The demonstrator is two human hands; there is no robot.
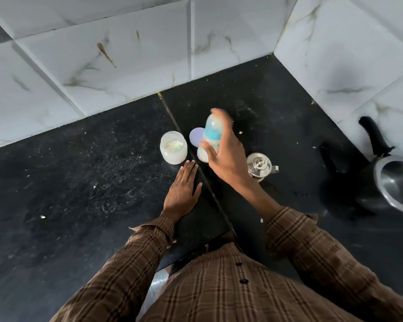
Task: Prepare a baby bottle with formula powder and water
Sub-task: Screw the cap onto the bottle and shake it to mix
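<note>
— What's on the black tabletop?
— An open jar of powder at centre, a lilac lid at its 2 o'clock, a steel pot at 3, a dark kettle far at 3, the left hand flat at 6

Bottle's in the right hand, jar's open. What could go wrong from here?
1. The right hand grips the baby bottle tilted above the counter; the bottle looks motion-blurred, so it could slip or leak if the cap is loose.
2. The open formula jar stands close beside the moving bottle, its lid off; a knock could spill powder.
3. The left hand rests flat on the counter, steadying nothing.
</note>
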